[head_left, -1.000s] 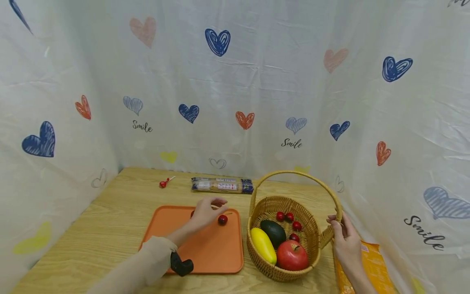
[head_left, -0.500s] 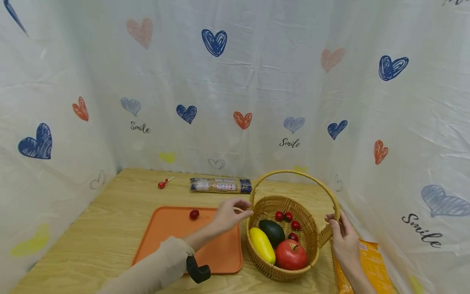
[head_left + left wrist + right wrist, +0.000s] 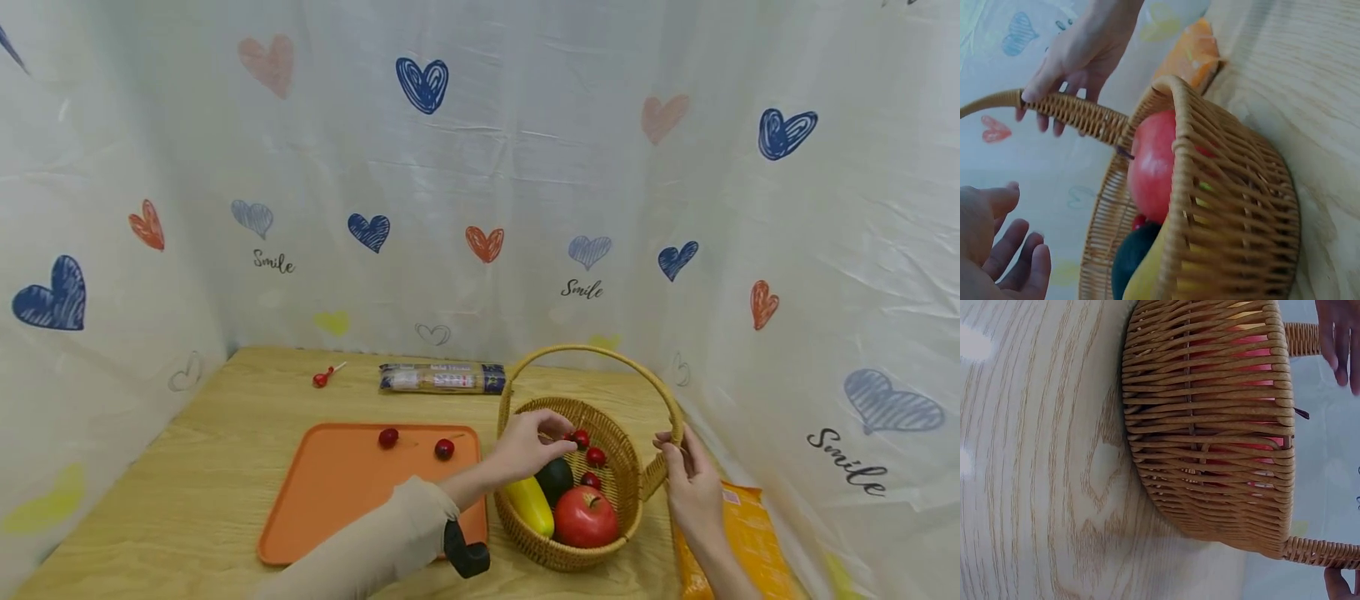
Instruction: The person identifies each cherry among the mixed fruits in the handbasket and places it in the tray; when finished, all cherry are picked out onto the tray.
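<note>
A wicker basket [image 3: 558, 557] with a tall handle [image 3: 585, 348] stands on the table. My right hand [image 3: 693, 492] grips the handle's right side, its fingers wrapped around the weave. Over the basket's left half hovers my left hand [image 3: 525, 446], thumb and loosely bent fingers apart. Nothing shows between them in the left wrist view, where that hand [image 3: 1004, 247] is beside the rim. Inside the basket lie a red apple [image 3: 587, 517], a yellow elongated fruit [image 3: 532, 510], a dark green avocado [image 3: 557, 478] and several cherries [image 3: 596, 457], partly hidden by my left hand.
An orange tray [image 3: 352, 508] to the left bears two dark cherries [image 3: 444, 449]. Behind it lie noodle-like packs [image 3: 442, 379] and a red lollipop [image 3: 321, 380]. An orange bag [image 3: 742, 542] lies right of the basket, and a heart-printed curtain [image 3: 480, 150] surrounds the table.
My left hand has moved right, from above the tray to over the basket. My right hand keeps its grip on the handle. The two cherries stay on the tray.
</note>
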